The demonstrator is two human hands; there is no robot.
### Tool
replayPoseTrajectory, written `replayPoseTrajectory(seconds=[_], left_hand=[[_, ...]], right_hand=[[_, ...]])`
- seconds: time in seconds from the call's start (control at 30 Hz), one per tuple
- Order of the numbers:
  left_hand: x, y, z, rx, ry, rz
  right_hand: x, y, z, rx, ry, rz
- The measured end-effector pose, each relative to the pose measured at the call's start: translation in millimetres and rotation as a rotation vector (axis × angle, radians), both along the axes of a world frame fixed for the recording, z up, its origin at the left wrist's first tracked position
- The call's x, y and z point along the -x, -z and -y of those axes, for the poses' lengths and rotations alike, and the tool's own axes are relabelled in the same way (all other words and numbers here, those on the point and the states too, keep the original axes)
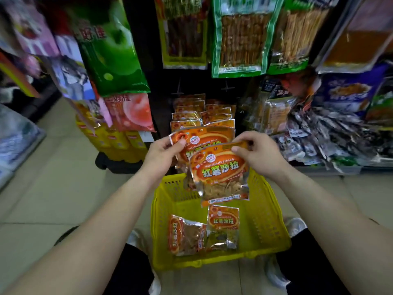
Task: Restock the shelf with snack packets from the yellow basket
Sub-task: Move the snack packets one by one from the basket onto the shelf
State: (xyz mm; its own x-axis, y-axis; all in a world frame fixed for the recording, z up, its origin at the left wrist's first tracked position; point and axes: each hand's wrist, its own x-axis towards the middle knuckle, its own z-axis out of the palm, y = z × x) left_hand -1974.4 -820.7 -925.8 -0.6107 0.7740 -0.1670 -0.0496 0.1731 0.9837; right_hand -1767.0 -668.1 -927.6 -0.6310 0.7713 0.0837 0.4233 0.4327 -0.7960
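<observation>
The front packet (219, 169) hangs from the right hand (257, 154), whose fingers (236, 149) pinch its top-right header; its long axis runs nearly up and down, header uppermost, printed face toward the person, bottom edge dangling over the yellow basket (265, 209); just behind it and overlapping, the rear packet (204, 137) is pinched at its top-left corner by the left hand (163, 154), likewise upright; whether it already sits on a hook I cannot tell; the shelf row (187, 116) of matching packets lies straight ahead, just beyond both hands, so the likely move is forward, header first, led by the right hand; two spare packets (185, 235) lie in the basket.
</observation>
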Motion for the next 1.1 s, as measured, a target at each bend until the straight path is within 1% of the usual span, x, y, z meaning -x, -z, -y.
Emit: replayPoseTrajectory(seconds=[0.1,0.17,0.23,0.4,0.53,0.6,0.7,0.8,0.9,1.1], left_hand=[[-4.4,-5.1,-7.3,-0.048,0.021,0.093],[-2.3,-7.9,-12.1,-0.064,0.023,0.109],[-0.3,-9.8,-17.8,-0.064,0.001,0.1],[-7.3,-9.1,-34.9,-0.128,-0.004,0.016],[-8.7,-0.3,-47.2,-0.145,0.049,-0.191],[-7.1,6.2,-52.0,-0.149,-0.005,-0.254],[-4.5,8.1,-55.2,-0.136,-0.125,-0.319],[-1.1,9.0,-55.9,-0.133,-0.17,-0.291],[0.2,8.8,-55.8,-0.127,-0.188,-0.273],[-0.2,8.4,-54.9,-0.086,-0.174,-0.319]], right_hand=[[10.3,-1.3,-1.8,0.02,0.053,-0.157],[18.1,-6.5,-5.7,0.062,0.068,-0.238],[24.5,-8.9,-10.1,0.097,0.074,-0.279],[37.9,-3.0,-23.8,0.118,0.165,-0.262],[48.0,2.6,-31.1,0.138,0.268,-0.296],[51.3,5.3,-32.1,0.15,0.293,-0.311],[54.1,5.5,-30.5,0.123,0.312,-0.272],[54.8,5.8,-28.0,0.068,0.336,-0.217],[51.9,3.3,-25.9,0.066,0.352,-0.207],[46.9,2.8,-25.8,0.046,0.246,-0.17]])
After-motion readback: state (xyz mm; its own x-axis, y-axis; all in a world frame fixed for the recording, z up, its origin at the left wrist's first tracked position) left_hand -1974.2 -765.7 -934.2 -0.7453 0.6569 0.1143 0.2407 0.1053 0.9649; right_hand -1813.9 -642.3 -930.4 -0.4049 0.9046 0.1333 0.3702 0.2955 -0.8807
